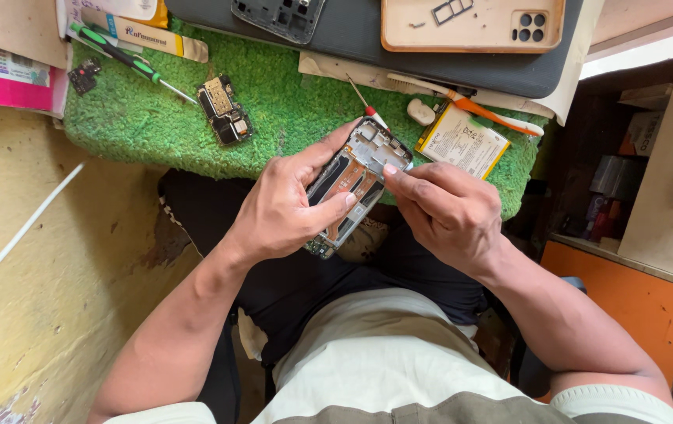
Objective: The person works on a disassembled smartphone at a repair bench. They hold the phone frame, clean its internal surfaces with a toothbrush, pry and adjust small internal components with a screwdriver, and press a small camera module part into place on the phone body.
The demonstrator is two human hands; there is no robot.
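Grip: both hands close on the opened phone frame with bare metal shields and orange flex strips (pixel 358 179); the left hand (pixel 285 206) cradles it from the side, thumb pressed on the lower face, fingers curled around behind.
Right hand: the right hand (pixel 448 210) has its fingertips bunched together at the frame's upper right corner, thumbnail on the edge; whether a small part sits pinched between them, I cannot tell.
Where the phone sits: held tilted in the air above the person's lap, just off the front edge of the green fuzzy mat (pixel 273 118), touching nothing but the hands.
Drop risk: with no surface below it, a slip of the left thumb would likely send the frame down onto the dark trousers or the floor.
Flex risk: the orange strips lie exposed under the left thumb; hard pressure or a nail catching could crease or tear one, I judge.
Small-part risk: anything tiny freed at that corner could fall into the mat's pile and vanish.
Nearby clutter: a red-handled thin screwdriver (pixel 368 105) lies just behind the frame, its handle near the top edge; a sudden tilt could knock it.
Also on the mat: a loose dark circuit board (pixel 225 110), a green-handled screwdriver (pixel 128 60), a flat white-and-yellow battery (pixel 462 141), well apart from the hands.
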